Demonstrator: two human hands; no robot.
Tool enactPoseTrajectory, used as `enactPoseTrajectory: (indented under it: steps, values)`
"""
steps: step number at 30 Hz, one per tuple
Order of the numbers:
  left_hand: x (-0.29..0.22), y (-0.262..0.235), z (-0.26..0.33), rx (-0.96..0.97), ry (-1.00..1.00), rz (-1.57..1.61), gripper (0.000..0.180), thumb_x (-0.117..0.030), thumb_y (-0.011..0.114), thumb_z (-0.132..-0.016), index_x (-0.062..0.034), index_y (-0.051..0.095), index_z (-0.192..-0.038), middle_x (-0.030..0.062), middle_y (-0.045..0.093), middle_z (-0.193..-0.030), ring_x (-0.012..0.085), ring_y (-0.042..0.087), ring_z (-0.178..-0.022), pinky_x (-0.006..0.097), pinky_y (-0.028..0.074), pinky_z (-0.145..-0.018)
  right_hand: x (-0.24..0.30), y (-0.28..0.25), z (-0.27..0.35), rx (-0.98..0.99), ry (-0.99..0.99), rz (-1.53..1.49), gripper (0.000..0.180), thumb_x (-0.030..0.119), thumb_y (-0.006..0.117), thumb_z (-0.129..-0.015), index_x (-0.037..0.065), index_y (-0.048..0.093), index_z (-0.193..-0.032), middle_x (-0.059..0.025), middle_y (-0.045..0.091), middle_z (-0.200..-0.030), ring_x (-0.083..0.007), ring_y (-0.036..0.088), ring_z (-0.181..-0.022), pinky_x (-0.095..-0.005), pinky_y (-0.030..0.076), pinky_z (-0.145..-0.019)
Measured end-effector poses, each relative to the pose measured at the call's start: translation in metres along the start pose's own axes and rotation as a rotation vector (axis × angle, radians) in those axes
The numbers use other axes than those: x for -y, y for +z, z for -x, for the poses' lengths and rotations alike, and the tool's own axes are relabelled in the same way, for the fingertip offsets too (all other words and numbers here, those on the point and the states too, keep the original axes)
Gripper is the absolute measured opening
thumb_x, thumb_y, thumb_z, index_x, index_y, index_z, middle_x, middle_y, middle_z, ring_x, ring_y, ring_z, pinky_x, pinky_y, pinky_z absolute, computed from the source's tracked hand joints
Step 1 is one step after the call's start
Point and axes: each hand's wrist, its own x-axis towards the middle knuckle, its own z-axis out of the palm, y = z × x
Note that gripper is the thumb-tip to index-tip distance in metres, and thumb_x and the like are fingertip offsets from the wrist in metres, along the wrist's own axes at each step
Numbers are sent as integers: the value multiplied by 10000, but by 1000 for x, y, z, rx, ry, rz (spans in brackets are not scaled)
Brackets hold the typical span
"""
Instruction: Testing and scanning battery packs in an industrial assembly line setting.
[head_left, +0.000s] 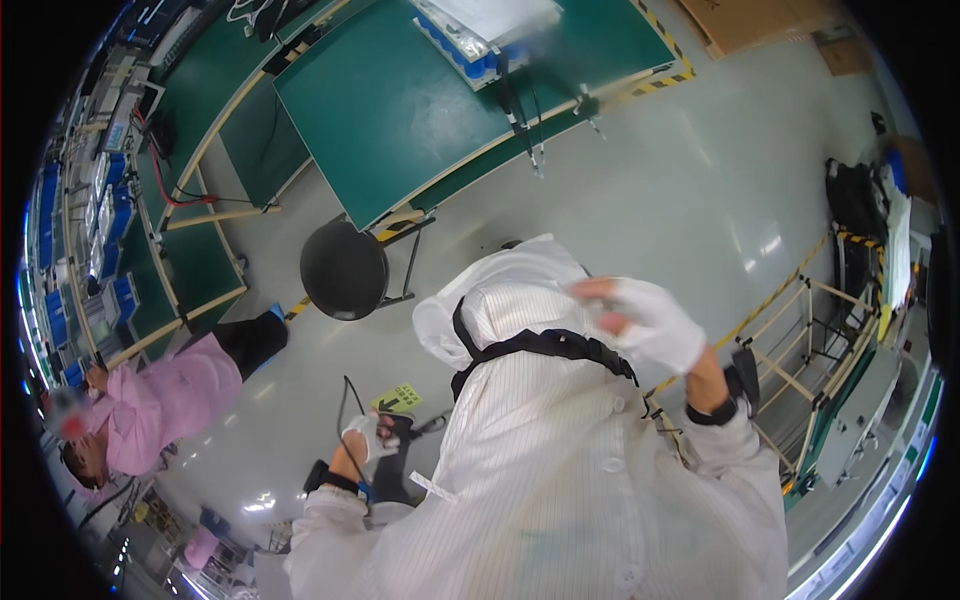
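Note:
My right hand (655, 325), in a white glove with bare fingertips, is raised in front of my white striped smock (590, 450). It is blurred by motion; the fingers look apart, with nothing seen between them. A black belt-like strap (545, 343) crosses the smock just beside it. Lower and to the left, my left hand (372, 437), gloved the same way, has its fingers curled. It is beside a dark grey object (398, 465), and a thin black cable (343, 405) loops past it. What the left fingers hold, if anything, is hard to make out.
A green-topped table (400, 120) stands ahead, carrying a blue tray (470, 60). A round black stool (343, 270) is by its near corner. At left, a person in pink (170, 400) is at a bench. A tubular frame cart (800, 370) stands right. A yellow-green arrow sign (398, 399) marks the floor.

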Motion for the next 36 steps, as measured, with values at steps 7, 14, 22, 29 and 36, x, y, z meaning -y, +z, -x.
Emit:
enactPoseTrajectory:
  steps: [7, 14, 22, 29, 36]
  values:
    - [14, 149, 118, 573, -20, 197, 163, -79, 443, -936, -26, 556, -1041, 129, 621, -996, 165, 583, -773, 450, 519, -806, -94, -58, 123, -395, 439, -250, 330, 247, 532, -925, 0, 599, -1134, -81, 637, -1070, -170, 571, -970, -297, 432, -871]
    - [30, 221, 161, 623, 74, 98, 308, -12, 468, -902, 66, 499, -1198, 126, 615, -1062, 174, 614, -912, 286, 513, -796, -81, -78, 77, -232, 210, -82, 263, 99, 575, -838, 31, 620, -1088, -106, 645, -1037, -192, 600, -962, -295, 458, -846]
    - [18, 237, 160, 614, 237, 480, 339, 36, 509, -858, 29, 493, -1196, 107, 619, -1020, 170, 613, -867, 290, 517, -774, -15, 6, -72, 662, -206, 382, 211, 157, 596, -797, 30, 682, -942, -192, 646, -953, -351, 621, -886, -401, 495, -767]
    - [11, 235, 150, 619, 378, 470, 318, -22, 544, -866, -16, 528, -1184, 56, 620, -970, 160, 597, -813, 265, 503, -762, 0, 12, -124, 953, -182, 879, 191, 106, 596, -746, 28, 712, -876, -210, 667, -847, -368, 651, -789, -411, 524, -700]
    - [-41, 226, 156, 352, 460, 490, 259, -44, 559, -875, -3, 580, -1130, 46, 625, -966, 131, 585, -809, 245, 484, -759, 2, 26, -169, 869, -296, 887, 169, 88, 571, -767, 30, 701, -859, -197, 672, -847, -365, 653, -802, -411, 522, -711]
